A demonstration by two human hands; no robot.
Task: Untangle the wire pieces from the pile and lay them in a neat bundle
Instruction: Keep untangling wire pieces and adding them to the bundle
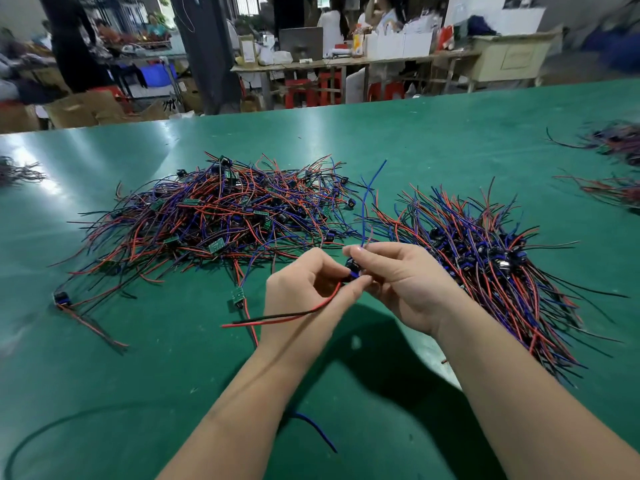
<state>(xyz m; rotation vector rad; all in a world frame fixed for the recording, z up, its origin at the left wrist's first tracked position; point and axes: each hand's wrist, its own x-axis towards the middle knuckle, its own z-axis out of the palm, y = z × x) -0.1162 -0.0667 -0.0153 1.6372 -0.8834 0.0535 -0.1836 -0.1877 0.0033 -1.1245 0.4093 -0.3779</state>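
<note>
A tangled pile (221, 216) of red, blue and black wire pieces with small green boards lies on the green table, left of centre. To the right lies a more ordered bundle (485, 258) with wires fanned the same way. Above the table, between the two, my left hand (304, 289) and my right hand (401, 275) pinch one wire piece (355, 268) at its dark blue connector. Its red and black leads (284, 317) trail left below my left hand. A blue lead (369, 199) rises up from my right fingers.
The green table (138, 393) holds a loose wire piece (79, 310) at the left, a small green board piece (237, 296) near my left hand, and other wire heaps (613, 161) at the far right. A dark cable (52, 431) curves near the front edge. Workbenches and people are behind.
</note>
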